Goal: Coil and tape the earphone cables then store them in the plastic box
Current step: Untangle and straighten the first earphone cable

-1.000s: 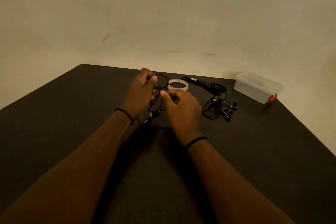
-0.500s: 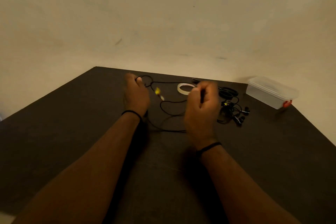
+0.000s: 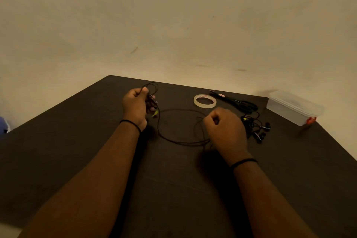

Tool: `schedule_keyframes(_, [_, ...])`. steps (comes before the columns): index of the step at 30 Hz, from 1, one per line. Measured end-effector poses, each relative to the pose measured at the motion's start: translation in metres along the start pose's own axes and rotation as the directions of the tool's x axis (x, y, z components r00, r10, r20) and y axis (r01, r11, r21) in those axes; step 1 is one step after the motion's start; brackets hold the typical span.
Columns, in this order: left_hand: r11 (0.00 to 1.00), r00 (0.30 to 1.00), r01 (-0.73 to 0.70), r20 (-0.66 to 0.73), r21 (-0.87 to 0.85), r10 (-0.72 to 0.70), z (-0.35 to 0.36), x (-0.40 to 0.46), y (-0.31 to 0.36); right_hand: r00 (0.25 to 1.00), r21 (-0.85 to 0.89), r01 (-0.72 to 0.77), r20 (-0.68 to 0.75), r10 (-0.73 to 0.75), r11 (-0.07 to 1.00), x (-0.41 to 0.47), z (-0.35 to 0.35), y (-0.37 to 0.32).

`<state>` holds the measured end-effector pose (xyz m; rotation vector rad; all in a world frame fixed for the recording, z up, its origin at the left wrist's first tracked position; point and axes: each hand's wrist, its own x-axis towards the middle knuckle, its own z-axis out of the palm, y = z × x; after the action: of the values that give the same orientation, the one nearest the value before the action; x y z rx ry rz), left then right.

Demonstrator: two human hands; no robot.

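My left hand grips a bunch of loops of a black earphone cable at the far left of the dark table. The cable's loose length sags in a wide curve across the table to my right hand, which pinches it with curled fingers. A small yellow piece hangs on the cable just below my left hand. A tangle of other black earphones lies right of my right hand. The clear tape roll lies flat beyond the cable. The lidded plastic box stands at the far right.
Black scissors lie between the tape roll and the box, near the table's far edge. The box has a red clip on its near corner. A plain wall rises behind the table.
My hands have drawn apart: the left stays at the far left with the loops, the right has moved right and nearer, stretching the cable out over the table.
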<state>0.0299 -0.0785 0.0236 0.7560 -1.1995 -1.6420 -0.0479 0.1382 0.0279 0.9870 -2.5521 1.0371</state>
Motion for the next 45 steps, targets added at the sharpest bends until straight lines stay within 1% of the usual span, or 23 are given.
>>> schedule_keyframes(3, [0.998, 0.987, -0.013, 0.156, -0.062, 0.023, 0.001, -0.006, 0.003, 0.971, -0.201, -0.014, 0.232, 0.061, 0.979, 0.004, 0.005, -0.004])
schedule_keyframes(5, [0.997, 0.974, -0.009, 0.226, -0.075, 0.026, 0.003, -0.011, 0.006, 0.949, -0.276, -0.040, 0.290, 0.122, 0.960, 0.005, 0.006, -0.005])
schedule_keyframes(7, [0.997, 0.960, -0.012, 0.277, -0.079, 0.033, 0.006, -0.016, 0.010, 0.956, -0.344, -0.045, 0.257, 0.141, 0.938, 0.003, 0.004, -0.007])
schedule_keyframes(9, [0.997, 0.944, -0.026, 0.326, -0.072, 0.049, 0.008, -0.020, 0.013, 0.988, -0.355, -0.024, 0.135, 0.076, 0.935, -0.001, 0.003, -0.009])
schedule_keyframes(12, [0.998, 0.918, -0.049, 0.393, -0.044, 0.062, 0.013, -0.027, 0.017, 0.985, -0.141, 0.133, -0.093, -0.146, 0.981, -0.004, 0.004, -0.017])
schedule_keyframes(14, [0.998, 0.897, -0.056, 0.437, -0.032, 0.065, 0.017, -0.033, 0.018, 0.985, 0.024, 0.173, -0.025, -0.172, 0.985, -0.005, 0.012, -0.024])
schedule_keyframes(16, [0.998, 0.873, -0.057, 0.483, -0.023, 0.061, 0.022, -0.039, 0.018, 0.983, 0.160, 0.051, 0.165, -0.077, 0.986, -0.009, 0.025, -0.031])
schedule_keyframes(18, [0.998, 0.856, -0.056, 0.514, -0.013, 0.055, 0.026, -0.045, 0.016, 0.959, 0.309, -0.079, 0.284, -0.013, 0.948, -0.011, 0.036, -0.034])
schedule_keyframes(21, [0.999, 0.843, -0.052, 0.535, -0.003, 0.046, 0.030, -0.048, 0.015, 0.936, 0.594, -0.268, 0.347, 0.059, 0.758, -0.007, 0.038, -0.034])
schedule_keyframes(24, [0.999, 0.855, -0.051, 0.517, -0.003, 0.045, 0.029, -0.047, 0.015, 0.908, 0.633, -0.388, 0.386, 0.162, 0.670, -0.001, 0.037, -0.031])
schedule_keyframes(27, [0.994, 0.913, -0.076, 0.407, 0.072, 0.040, 0.028, -0.042, 0.013, 0.918, 0.602, -0.393, 0.302, 0.257, 0.695, 0.003, 0.032, -0.026])
schedule_keyframes(29, [0.959, 0.969, -0.107, 0.243, 0.261, 0.042, 0.025, -0.030, 0.008, 0.958, 0.508, -0.286, 0.120, 0.261, 0.813, 0.005, 0.024, -0.023])
schedule_keyframes(30, [0.898, 0.981, -0.147, 0.180, 0.415, 0.077, 0.021, -0.022, 0.004, 0.973, 0.454, -0.204, -0.002, 0.230, 0.867, 0.005, 0.021, -0.021])
schedule_keyframes(31, [0.797, 0.980, -0.194, 0.141, 0.572, 0.137, 0.015, -0.014, 0.000, 0.973, 0.432, -0.124, -0.122, 0.194, 0.894, 0.006, 0.017, -0.019])
schedule_keyframes(33, [0.607, 0.966, -0.233, 0.112, 0.760, 0.232, 0.006, -0.007, -0.006, 0.942, 0.415, 0.014, -0.311, 0.127, 0.910, 0.008, 0.012, -0.016])
schedule_keyframes(35, [0.512, 0.949, -0.249, 0.102, 0.822, 0.298, 0.000, -0.007, -0.007, 0.901, 0.352, 0.107, -0.430, 0.059, 0.930, 0.008, 0.007, -0.016])
schedule_keyframes(38, [0.398, 0.928, -0.234, 0.082, 0.887, 0.363, -0.004, -0.011, 0.000, 0.809, 0.348, 0.279, -0.588, -0.023, 0.895, 0.005, -0.001, -0.017])
schedule_keyframes(39, [0.353, 0.917, -0.233, 0.083, 0.906, 0.391, -0.006, -0.008, 0.000, 0.794, 0.347, 0.324, -0.606, -0.053, 0.880, 0.004, -0.003, -0.017])
schedule_keyframes(41, [0.293, 0.888, -0.269, 0.118, 0.917, 0.445, -0.008, -0.001, 0.001, 0.843, 0.348, 0.351, -0.521, -0.132, 0.869, 0.004, 0.000, -0.017])
schedule_keyframes(42, [0.320, 0.878, -0.327, 0.161, 0.889, 0.451, -0.006, 0.000, 0.001, 0.888, 0.328, 0.320, -0.431, -0.161, 0.889, 0.006, 0.004, -0.016])
schedule_keyframes(43, [0.420, 0.875, -0.413, 0.223, 0.808, 0.430, -0.002, -0.003, 0.002, 0.926, 0.280, 0.273, -0.336, -0.172, 0.920, 0.007, 0.008, -0.016])
schedule_keyframes(44, [0.574, 0.876, -0.478, 0.312, 0.665, 0.368, 0.004, -0.010, 0.004, 0.951, 0.235, 0.229, -0.263, -0.165, 0.945, 0.008, 0.013, -0.015])
schedule_keyframes(45, [0.716, 0.860, -0.485, 0.423, 0.502, 0.286, 0.009, -0.019, 0.006, 0.963, 0.222, 0.195, -0.227, -0.144, 0.956, 0.007, 0.016, -0.015])
